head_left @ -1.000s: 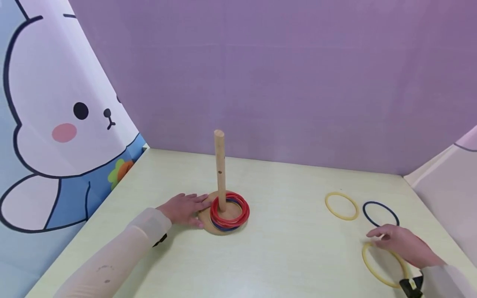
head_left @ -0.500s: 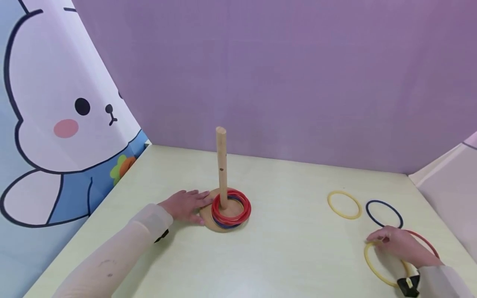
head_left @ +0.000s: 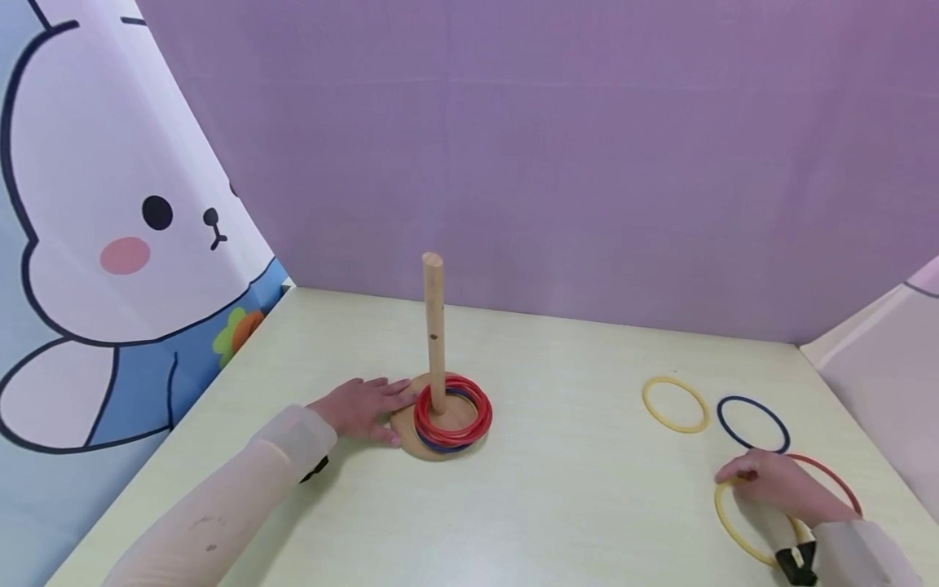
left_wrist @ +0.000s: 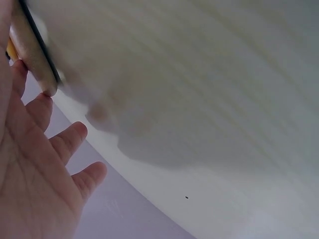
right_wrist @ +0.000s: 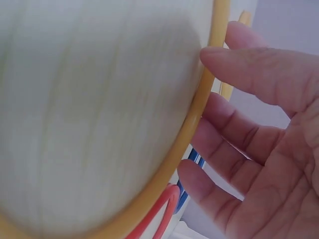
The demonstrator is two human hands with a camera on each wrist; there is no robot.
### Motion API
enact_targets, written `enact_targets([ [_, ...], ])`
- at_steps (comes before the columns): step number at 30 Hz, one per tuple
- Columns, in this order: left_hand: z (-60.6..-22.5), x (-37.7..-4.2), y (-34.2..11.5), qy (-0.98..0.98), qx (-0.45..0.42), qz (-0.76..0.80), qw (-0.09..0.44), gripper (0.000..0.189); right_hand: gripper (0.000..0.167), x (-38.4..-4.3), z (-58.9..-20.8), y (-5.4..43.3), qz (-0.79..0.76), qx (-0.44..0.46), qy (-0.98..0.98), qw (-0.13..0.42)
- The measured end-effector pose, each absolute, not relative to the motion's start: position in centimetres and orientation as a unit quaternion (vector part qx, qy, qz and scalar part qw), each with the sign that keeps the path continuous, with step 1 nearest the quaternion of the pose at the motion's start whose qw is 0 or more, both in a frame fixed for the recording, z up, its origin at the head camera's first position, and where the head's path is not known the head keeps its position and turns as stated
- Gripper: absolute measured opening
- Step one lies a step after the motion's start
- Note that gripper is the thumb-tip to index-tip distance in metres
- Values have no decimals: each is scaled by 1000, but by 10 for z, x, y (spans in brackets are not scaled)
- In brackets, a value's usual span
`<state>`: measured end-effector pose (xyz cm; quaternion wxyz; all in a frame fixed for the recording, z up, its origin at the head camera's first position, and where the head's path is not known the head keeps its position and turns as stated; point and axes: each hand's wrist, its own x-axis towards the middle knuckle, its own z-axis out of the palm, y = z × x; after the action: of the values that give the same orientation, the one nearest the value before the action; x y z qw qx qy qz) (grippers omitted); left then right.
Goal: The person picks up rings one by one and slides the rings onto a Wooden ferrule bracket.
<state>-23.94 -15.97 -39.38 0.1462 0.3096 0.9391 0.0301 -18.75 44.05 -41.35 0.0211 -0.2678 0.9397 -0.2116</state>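
Note:
My left hand [head_left: 359, 410] lies with spread fingers at the left edge of a round wooden base [head_left: 402, 425]. From this base rises an upright wooden peg [head_left: 435, 334]. Several red rings [head_left: 482, 412], with blue and a little yellow showing beneath, lie stacked around its foot. In the left wrist view the left fingertips touch the base's rim [left_wrist: 35, 55]. Over at the right, my right hand [head_left: 781, 487] pinches the far edge of a yellow ring [right_wrist: 187, 130] between thumb and index finger. The other right fingers sit along the ring's outer side.
Behind the right hand lie a second yellow ring [head_left: 682, 430], a blue ring [head_left: 742, 399] and a red ring [head_left: 829, 470], partly covered by the hand. A purple cloth [head_left: 543, 163] hangs behind the pale table [head_left: 557, 473]; a cartoon-print cloth [head_left: 88, 187] hangs at left.
The right hand has shifted slightly left and its fingers have closed on the near yellow ring's edge. More of the red ring behind it shows. The left hand stays on the base.

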Motion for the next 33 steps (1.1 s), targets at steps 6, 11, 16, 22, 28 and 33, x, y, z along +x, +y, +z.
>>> enact_targets([
  [6,-394,-238,-160,939,306,41,149,81,17,-189,-414,437,-185,-242,952,39],
  [11,-395,-237,-161,939,303,48,154,79,13,-190,-412,435,-177,-237,953,63],
  [16,-395,-238,-161,939,306,44,153,79,12,-189,-407,434,-174,-212,957,93],
  [22,-394,-240,-160,941,295,37,162,78,14,-185,-402,423,-243,-159,944,156],
  [28,-392,-240,-159,940,294,38,167,77,26,-184,-404,407,-311,-103,924,198],
  [33,-391,-240,-158,940,294,41,169,77,28,-185,-406,395,-339,-110,910,212],
])
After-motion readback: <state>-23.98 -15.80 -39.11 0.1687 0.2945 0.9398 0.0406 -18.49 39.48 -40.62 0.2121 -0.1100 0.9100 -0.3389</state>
